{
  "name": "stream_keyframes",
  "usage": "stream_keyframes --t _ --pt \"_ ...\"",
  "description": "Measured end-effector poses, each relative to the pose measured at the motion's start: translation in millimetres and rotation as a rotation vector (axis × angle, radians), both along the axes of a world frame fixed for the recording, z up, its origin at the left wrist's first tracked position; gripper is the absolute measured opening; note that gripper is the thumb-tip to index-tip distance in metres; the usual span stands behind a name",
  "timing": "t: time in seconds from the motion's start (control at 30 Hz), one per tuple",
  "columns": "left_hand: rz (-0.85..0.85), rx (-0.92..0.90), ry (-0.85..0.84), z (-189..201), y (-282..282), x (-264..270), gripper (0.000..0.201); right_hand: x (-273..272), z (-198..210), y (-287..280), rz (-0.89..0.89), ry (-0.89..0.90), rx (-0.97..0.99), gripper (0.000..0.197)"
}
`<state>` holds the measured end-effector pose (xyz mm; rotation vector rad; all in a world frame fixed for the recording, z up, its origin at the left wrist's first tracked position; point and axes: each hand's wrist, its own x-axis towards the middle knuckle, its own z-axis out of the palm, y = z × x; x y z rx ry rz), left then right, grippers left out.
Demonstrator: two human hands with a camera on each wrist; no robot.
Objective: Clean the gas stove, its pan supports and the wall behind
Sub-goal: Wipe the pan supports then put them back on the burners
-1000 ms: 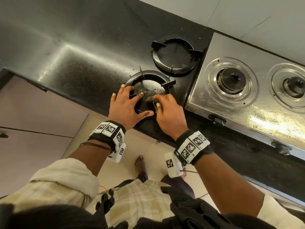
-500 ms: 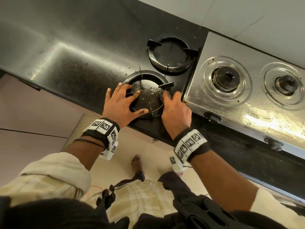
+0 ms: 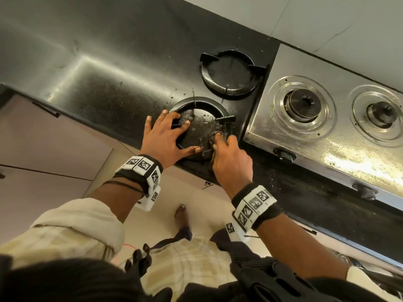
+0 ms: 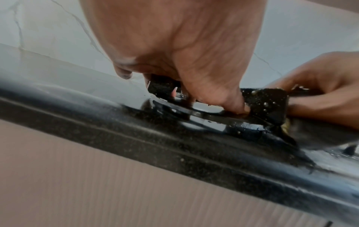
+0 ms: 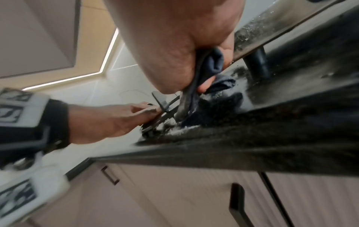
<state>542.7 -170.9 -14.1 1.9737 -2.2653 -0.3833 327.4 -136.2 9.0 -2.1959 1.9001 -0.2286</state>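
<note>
Two black ring pan supports lie on the black counter [image 3: 98, 83], left of the steel gas stove [image 3: 272, 127]. My left hand [image 3: 168, 136] presses spread fingers on the left rim of the near pan support [image 3: 202, 105], thumb along its near edge; the left wrist view shows that thumb [image 4: 239, 106] pushing down on the ring. My right hand [image 3: 229, 158] grips a dark cloth [image 5: 215, 64] and rubs it on the support's near right rim. The far pan support [image 3: 229, 90] lies untouched. The pale tiled wall [image 3: 327, 22] runs behind.
The stove's two bare burners [image 3: 302, 104] [image 3: 382, 115] have no supports on them. Black knobs [image 3: 283, 154] [image 3: 364, 191] stick out of its front. The counter looks wet and speckled. Cabinet doors with black handles [image 5: 237, 204] hang below the counter edge.
My right hand slid with the cloth from the support's right prong back to its near right rim. The left hand kept its place on the left rim.
</note>
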Motion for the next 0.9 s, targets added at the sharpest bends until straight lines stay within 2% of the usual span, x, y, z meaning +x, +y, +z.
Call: stream_keyframes --t 0.07,0.17,0.23,0.4,0.5,0.6,0.63,0.7,0.73,0.8,0.9 --pt "0.004 0.007 -0.01 1 0 -1 0.103 1 -1 -15 -0.09 0.0 -0.052 0.04" --pt "0.009 0.007 -0.026 1 0 -1 0.102 1 -2 -27 -0.244 -0.15 -0.12 0.036" --pt "0.008 0.001 -0.023 -1 0 -1 0.102 3 -4 -23 -0.269 -0.177 -0.121 0.033" --pt "0.004 -0.012 -0.008 -2 1 -2 0.101 5 2 -4 -0.115 -0.157 0.042 0.032" --pt "-0.012 -0.016 0.004 -3 1 1 0.097 8 10 10 0.024 -0.244 0.227 0.033" --pt "-0.025 -0.008 0.006 -4 2 2 0.096 -8 23 -9 0.113 -0.338 0.375 0.029" --pt "-0.024 -0.006 0.01 -3 2 2 0.097 -14 29 -19 0.138 -0.385 0.375 0.028" --pt "-0.017 -0.006 0.02 -2 4 1 0.099 -24 45 -39 0.113 -0.459 0.22 0.031" --pt "-0.015 -0.008 0.02 -2 4 1 0.1 -27 51 -49 0.08 -0.438 0.099 0.033" --pt "-0.014 -0.007 0.013 -1 4 1 0.102 -29 55 -66 0.053 -0.25 -0.028 0.036" --pt "-0.015 0.008 -0.008 -1 4 0 0.11 -19 43 -78 0.095 0.03 0.036 0.029"
